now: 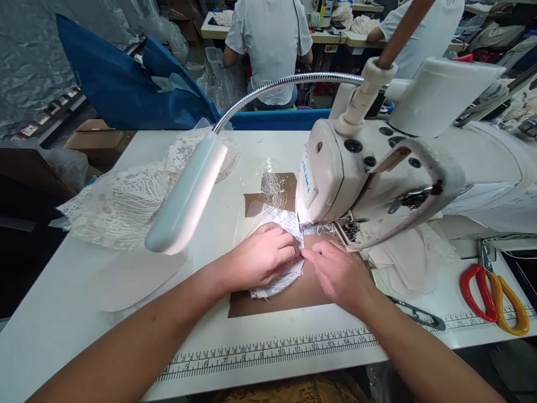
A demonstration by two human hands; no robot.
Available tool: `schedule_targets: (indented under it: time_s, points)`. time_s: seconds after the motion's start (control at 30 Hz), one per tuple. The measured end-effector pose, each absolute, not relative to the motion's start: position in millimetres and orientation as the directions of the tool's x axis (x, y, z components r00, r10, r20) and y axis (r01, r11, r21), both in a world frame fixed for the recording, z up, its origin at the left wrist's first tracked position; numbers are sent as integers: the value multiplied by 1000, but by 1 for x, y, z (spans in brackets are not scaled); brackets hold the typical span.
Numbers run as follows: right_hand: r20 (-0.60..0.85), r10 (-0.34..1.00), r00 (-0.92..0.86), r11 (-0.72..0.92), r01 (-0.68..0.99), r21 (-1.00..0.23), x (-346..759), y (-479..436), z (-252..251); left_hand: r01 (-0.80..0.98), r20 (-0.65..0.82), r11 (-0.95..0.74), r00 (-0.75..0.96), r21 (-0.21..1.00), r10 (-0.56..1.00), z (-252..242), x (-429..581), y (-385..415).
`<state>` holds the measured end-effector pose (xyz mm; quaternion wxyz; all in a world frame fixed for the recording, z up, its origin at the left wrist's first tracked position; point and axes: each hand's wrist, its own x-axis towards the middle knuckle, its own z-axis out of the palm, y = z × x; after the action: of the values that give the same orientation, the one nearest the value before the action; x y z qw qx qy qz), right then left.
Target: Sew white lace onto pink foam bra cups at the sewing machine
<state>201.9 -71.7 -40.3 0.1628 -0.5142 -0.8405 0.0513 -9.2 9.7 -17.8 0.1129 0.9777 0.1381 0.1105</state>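
Note:
A white lace fabric piece (282,284) with a curved lower edge lies under the needle area of the white sewing machine (331,173). My left hand (264,254) rests on top of it, fingers curled and gripping the lace close to the presser foot. From the other side my right hand (342,274) pinches the fabric's right edge between thumb and forefinger. The two hands' fingertips nearly meet in front of the needle area. Brown paper or board (316,291) lies beneath the lace and part of my right hand. My fingers hide some of the lace.
A lamp (187,193) on a bendable arm hangs over the left. Lace pieces (126,204) are heaped behind it. At right lie fabric pieces (403,257), a dark flat tool (419,314) and scissors (497,296). A ruler strip (293,350) marks the front edge. People sit beyond.

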Motion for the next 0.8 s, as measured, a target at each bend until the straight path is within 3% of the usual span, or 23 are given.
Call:
schedule_targets:
  time_s: [0.47,0.8]
  points:
    - [218,893,-394,418,905,-78,192,-67,-40,275,185,-926,927,259,327,-22,-9,10]
    - [220,907,-358,376,925,-47,186,-68,-36,365,226,-920,893,145,390,-34,-8,3]
